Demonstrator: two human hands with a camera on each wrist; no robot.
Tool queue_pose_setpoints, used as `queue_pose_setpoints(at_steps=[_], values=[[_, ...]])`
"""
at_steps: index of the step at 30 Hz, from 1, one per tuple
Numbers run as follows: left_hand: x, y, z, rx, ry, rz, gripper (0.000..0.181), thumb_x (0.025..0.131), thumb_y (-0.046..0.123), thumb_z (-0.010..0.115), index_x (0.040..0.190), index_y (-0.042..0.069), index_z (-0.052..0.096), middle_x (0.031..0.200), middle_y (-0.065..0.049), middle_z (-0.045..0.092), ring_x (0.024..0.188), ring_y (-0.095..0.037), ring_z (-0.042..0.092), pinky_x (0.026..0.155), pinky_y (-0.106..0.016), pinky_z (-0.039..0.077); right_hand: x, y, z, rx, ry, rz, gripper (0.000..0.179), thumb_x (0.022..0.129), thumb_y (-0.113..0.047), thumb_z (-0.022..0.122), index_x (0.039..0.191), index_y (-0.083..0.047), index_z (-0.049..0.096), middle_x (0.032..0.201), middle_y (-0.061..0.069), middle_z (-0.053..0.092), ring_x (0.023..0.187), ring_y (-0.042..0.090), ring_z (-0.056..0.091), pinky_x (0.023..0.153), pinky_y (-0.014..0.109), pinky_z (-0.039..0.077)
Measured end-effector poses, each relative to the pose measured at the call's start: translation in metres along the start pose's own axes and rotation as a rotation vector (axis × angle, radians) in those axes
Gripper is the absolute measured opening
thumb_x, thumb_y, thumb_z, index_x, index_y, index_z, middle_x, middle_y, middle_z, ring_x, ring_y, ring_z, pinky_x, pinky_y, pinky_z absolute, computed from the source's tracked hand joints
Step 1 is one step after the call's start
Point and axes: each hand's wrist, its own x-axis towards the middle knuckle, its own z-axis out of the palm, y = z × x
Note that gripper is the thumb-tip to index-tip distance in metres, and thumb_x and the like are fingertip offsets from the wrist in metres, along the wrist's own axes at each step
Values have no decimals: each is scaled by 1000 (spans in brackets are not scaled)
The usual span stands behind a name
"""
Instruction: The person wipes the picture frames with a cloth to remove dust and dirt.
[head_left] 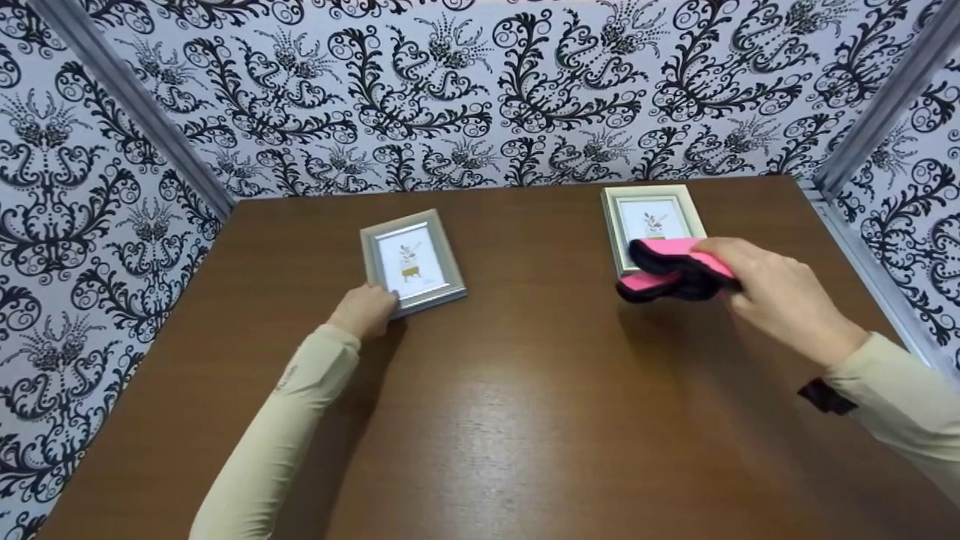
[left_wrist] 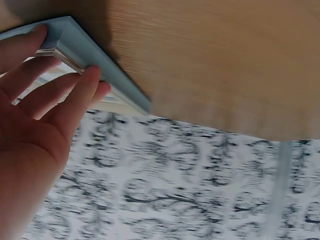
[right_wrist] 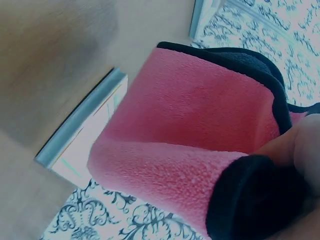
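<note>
My left hand (head_left: 365,310) grips the near left corner of a silver picture frame (head_left: 454,266), which shows a print of a plant in a golden pot. In the left wrist view, the thumb and fingers (left_wrist: 75,102) lie on different sides of the frame's corner (left_wrist: 82,45). On the right, my right hand (head_left: 780,289) holds a folded pink cloth (head_left: 667,246) with black edging. The cloth hangs in front of a second picture frame (head_left: 615,225) and hides its lower part. In the right wrist view the pink cloth (right_wrist: 190,105) covers much of that frame (right_wrist: 82,117).
Both frames are at the back half of a brown wooden table (head_left: 517,420). Behind it rises a wall (head_left: 480,90) with black and white scroll patterns. Grey metal posts (head_left: 142,112) stand at the corners, and a metal rail (head_left: 862,262) runs along the right edge.
</note>
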Motion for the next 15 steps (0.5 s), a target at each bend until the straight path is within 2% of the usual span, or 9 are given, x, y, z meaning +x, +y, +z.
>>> queue_pose_setpoints(at_steps=[7,15], values=[[11,44,-3,64,84,118,13,72,-2,72,81,-4,62,71,-19,63,64,-37,62,53,-48,53,8,-16,20,-15,21,-83,60,67,15,58,123,-8,59,120,17,63,91,44,64,51,59,48],[20,88,1,247,198,246,18,66,8,78,77,4,64,67,-8,61,56,-24,60,46,-36,51,18,-23,33,-12,9,-113,63,65,15,58,122,-10,60,122,14,63,87,41,65,47,56,47]])
